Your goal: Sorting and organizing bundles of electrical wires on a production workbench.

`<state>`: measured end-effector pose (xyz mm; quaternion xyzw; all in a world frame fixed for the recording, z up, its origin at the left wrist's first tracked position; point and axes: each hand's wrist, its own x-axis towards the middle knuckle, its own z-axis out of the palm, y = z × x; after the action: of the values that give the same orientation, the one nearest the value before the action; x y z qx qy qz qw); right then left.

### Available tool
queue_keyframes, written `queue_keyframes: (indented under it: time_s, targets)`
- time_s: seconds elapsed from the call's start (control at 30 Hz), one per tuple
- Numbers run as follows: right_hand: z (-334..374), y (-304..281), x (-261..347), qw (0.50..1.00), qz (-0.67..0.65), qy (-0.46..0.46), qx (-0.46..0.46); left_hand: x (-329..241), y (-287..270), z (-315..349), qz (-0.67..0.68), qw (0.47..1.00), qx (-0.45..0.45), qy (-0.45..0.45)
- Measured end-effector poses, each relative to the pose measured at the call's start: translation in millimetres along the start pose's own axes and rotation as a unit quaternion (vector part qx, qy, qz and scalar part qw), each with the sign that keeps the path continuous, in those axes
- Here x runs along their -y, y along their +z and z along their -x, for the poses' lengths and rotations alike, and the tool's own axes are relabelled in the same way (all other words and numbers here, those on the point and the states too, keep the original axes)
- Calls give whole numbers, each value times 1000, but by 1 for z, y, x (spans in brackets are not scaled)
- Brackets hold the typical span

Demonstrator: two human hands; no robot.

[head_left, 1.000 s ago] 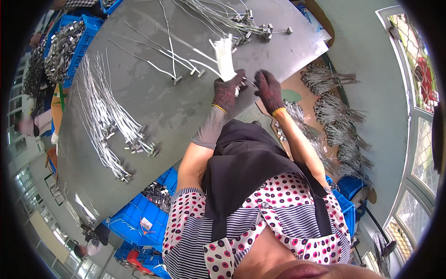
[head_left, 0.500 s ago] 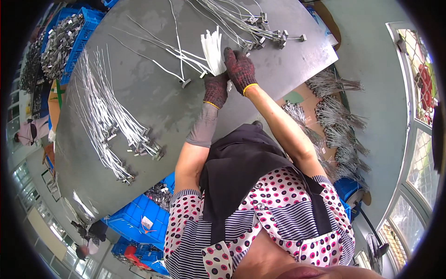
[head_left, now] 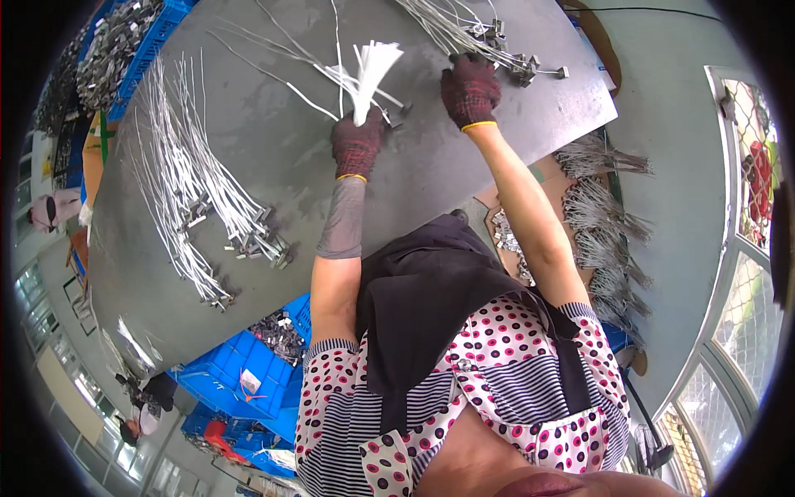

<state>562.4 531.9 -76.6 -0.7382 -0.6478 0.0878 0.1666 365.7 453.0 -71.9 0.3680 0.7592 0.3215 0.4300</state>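
Left hand (head_left: 358, 142), knit-gloved, clutches slim white strands (head_left: 369, 76); right hand's (head_left: 470, 93) grip is unclear.

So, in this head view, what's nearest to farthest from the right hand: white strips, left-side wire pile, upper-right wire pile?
1. Upper-right wire pile, beside the right hand.
2. White strips, in the left hand.
3. Left-side wire pile, far across the table.

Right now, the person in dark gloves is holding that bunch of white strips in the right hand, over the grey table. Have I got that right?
Not quite: the head view shows the left hand holding the bunch of white strips over the grey table. The right hand is beside the dark-ended wires.
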Motion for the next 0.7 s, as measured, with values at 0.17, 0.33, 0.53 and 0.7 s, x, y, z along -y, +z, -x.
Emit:
queue_keyframes:
  time_s: [0.17, 0.33, 0.53, 0.7]
  targets:
    - [2, 3, -26, 997, 22, -42, -56, 20, -21, 13, 367, 928, 0, -58]
    - [8, 9, -53, 993, 64, -95, -34, 33, -16, 38, 469, 880, 68, -28]
    - [43, -37, -66, 947, -287, 47, 137, 36, 26, 61, 458, 872, 156, -73]
    - [83, -70, -75, 872, -468, 119, 77, 23, 72, 65, 431, 860, 235, -141]
